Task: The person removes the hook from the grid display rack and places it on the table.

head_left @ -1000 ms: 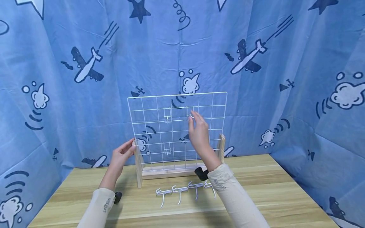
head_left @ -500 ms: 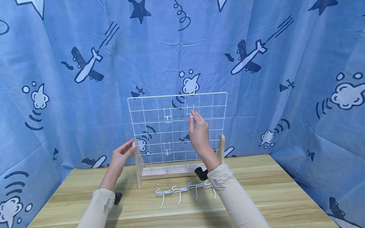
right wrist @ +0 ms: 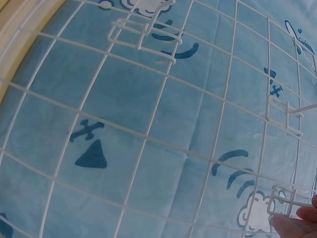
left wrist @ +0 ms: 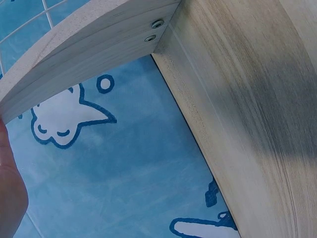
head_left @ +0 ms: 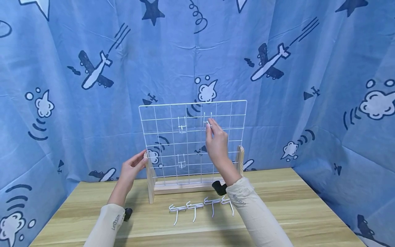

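A white wire grid panel [head_left: 194,136] stands upright in a wooden stand [head_left: 185,187]. My right hand [head_left: 217,142] is in front of its upper right part and pinches a white wire hook [head_left: 207,122], whose two prongs point up and overlap the second row of squares. In the right wrist view, the fingertips [right wrist: 292,226] are at this hook's stem. My left hand [head_left: 131,168] grips the top of the stand's left upright [head_left: 149,180] between thumb and fingers. Two more hooks hang on the grid, an upper one [head_left: 182,128] and a lower one [head_left: 181,164].
Several loose wire hooks [head_left: 194,206] lie in a row on the wooden table [head_left: 148,226], in front of the stand; the rightmost is partly hidden by the right sleeve [head_left: 256,212]. A blue patterned curtain [head_left: 123,85] hangs behind and at the sides.
My right hand has raised the pinched hook slightly, with a small shift to the right. The left hand keeps its grip on the upright, and the loose hooks lie where they were.
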Motion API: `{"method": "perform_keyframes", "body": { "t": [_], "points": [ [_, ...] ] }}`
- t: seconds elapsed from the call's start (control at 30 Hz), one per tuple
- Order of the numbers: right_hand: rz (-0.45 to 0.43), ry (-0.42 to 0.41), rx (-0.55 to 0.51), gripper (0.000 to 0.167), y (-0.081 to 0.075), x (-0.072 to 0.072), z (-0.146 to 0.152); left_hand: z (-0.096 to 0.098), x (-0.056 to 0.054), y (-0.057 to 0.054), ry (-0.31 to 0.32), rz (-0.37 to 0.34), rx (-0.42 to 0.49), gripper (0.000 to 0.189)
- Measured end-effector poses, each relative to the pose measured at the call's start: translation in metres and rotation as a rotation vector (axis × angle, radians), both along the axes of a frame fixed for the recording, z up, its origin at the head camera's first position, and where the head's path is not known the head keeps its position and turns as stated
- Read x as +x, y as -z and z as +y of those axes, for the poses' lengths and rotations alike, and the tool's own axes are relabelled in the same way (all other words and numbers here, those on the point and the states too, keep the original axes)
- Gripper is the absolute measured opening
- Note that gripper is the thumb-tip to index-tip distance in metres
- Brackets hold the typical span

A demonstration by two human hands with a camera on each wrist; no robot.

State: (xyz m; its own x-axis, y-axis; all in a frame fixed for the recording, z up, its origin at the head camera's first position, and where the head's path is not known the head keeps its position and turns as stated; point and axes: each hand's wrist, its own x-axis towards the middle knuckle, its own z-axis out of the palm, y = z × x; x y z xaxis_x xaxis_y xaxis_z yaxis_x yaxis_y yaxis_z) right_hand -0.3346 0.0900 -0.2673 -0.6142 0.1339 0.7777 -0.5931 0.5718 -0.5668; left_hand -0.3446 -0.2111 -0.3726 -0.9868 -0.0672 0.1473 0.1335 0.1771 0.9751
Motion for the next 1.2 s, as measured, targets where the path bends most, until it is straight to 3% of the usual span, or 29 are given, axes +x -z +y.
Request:
{"method": "perform_keyframes", "body": {
  "t": [0.57, 0.87, 1.2],
  "points": [
    [-0.020, -0.026, 0.009, 0.032, 0.003, 0.015, 0.007, 0.000, 0.004, 0.002, 0.001, -0.011, -0.001, 0.062],
    [0.014, -0.028, 0.029, 0.029, 0.011, 0.023, 0.016, 0.000, 0.004, -0.001, -0.001, -0.020, 0.005, 0.062],
    [0.014, 0.019, 0.103, 0.028, 0.017, 0.032, 0.032, -0.001, 0.002, -0.004, 0.011, -0.012, 0.003, 0.061]
  ]
}}
